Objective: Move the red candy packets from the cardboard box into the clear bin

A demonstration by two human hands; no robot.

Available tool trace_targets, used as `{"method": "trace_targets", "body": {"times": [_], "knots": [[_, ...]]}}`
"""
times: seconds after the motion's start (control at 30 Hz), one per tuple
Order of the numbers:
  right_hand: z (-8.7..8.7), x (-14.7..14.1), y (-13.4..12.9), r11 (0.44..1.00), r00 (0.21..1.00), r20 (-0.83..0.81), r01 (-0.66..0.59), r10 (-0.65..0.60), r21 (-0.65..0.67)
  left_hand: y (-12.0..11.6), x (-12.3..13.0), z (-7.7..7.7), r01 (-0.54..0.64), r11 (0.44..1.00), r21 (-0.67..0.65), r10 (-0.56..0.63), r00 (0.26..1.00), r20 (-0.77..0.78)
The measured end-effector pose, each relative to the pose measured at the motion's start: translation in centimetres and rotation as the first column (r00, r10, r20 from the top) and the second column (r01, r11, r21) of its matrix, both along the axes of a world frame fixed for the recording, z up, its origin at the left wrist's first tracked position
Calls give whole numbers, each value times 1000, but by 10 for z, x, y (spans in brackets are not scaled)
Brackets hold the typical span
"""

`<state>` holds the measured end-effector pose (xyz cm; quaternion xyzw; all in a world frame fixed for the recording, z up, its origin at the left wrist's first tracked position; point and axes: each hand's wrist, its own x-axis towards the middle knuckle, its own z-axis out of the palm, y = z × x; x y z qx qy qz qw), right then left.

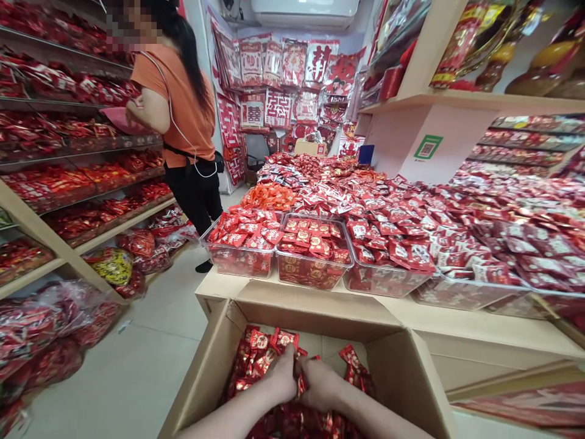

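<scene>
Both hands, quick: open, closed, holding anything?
Left hand: in the carton among red packets; grip can't be told.
Right hand: close beside it, among them too; grip also unclear.

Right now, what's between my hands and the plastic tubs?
In the head view: red packets, the far wall and flap of the cardboard box, then a strip of counter.

The packets (pixel 286 337) are red with gold print, the carton (pixel 400 372) plain brown.
</scene>
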<state>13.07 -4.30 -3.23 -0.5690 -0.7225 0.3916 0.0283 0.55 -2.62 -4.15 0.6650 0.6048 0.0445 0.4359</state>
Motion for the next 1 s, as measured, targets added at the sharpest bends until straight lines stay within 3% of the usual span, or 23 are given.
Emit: {"method": "trace_targets", "body": {"times": [0.1, 0.2, 0.27, 0.33, 0.4, 0.6, 0.77, 0.87, 1.0], "knots": [[30, 17, 9, 995, 999, -46, -25, 30, 97, 12, 3, 19, -37, 999, 31, 33, 995, 96], [60, 36, 13, 991, 966, -260, 39, -5, 126, 16, 5, 41, -61, 998, 28, 49, 946, 320], [73, 45, 13, 995, 893, -444, 94, -68, 35, 13, 7, 53, -68, 996, -51, 85, 802, 591], [78, 49, 12, 989, 818, -557, 135, -145, -59, 10, 8, 61, -46, 992, -121, 122, 652, 748], [79, 50, 12, 979, 783, -587, 175, -204, -106, 7, 8, 63, -14, 990, -137, 117, 613, 782], [73, 49, 13, 958, 726, -624, 222, -288, -183, 8, 6, 63, -14, 1000, -12, 18, 660, 751], [72, 44, 12, 965, 756, -616, 263, -220, -21, 5, 4, 72, -30, 977, 210, -96, 818, 567], [74, 42, 10, 955, 774, -594, 295, -219, 31, 5, 4, 77, 23, 966, 257, -166, 819, 550], [81, 43, 9, 931, 760, -612, 351, -219, 104, 7, 4, 79, -11, 967, 253, -136, 819, 557]]}}
